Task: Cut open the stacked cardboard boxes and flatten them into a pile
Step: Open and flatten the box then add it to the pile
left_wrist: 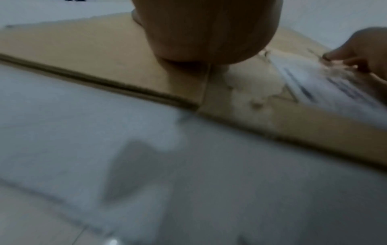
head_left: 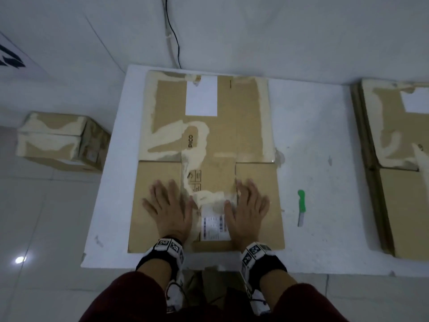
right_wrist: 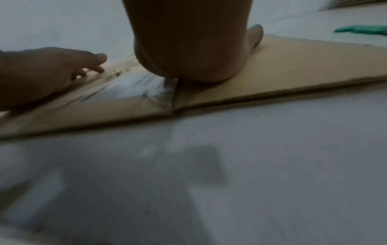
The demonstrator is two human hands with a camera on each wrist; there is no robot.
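- Nearest, the left hand [head_left: 169,210] and right hand [head_left: 247,211] lie apart, fingers straight and spread, both pressing palm-down on the near half of the flattened box [head_left: 206,159]; neither grips anything.
- The box lies opened out on the white table [head_left: 313,182], its near edge close to the table's front edge. Pressing hard there could, I judge, slide the sheet toward the person or tip it off the edge.
- The shipping label [head_left: 214,227] sits between the hands, with torn tape remnants just beyond it. Creased flaps may spring back up once pressure is released, leaving the sheet uneven for stacking.
- The green-handled knife [head_left: 301,208] rests on the table just right of the box, well clear of the right hand. A careless sweep when lifting the cardboard could knock it or bring fingers against the blade.
- Farther right, the pile of flattened boxes [head_left: 399,159] runs out of view; a sheet dropped askew could make it slip.
- On the floor to the left, an uncut box [head_left: 62,140] waits, so the task looks only partly done.
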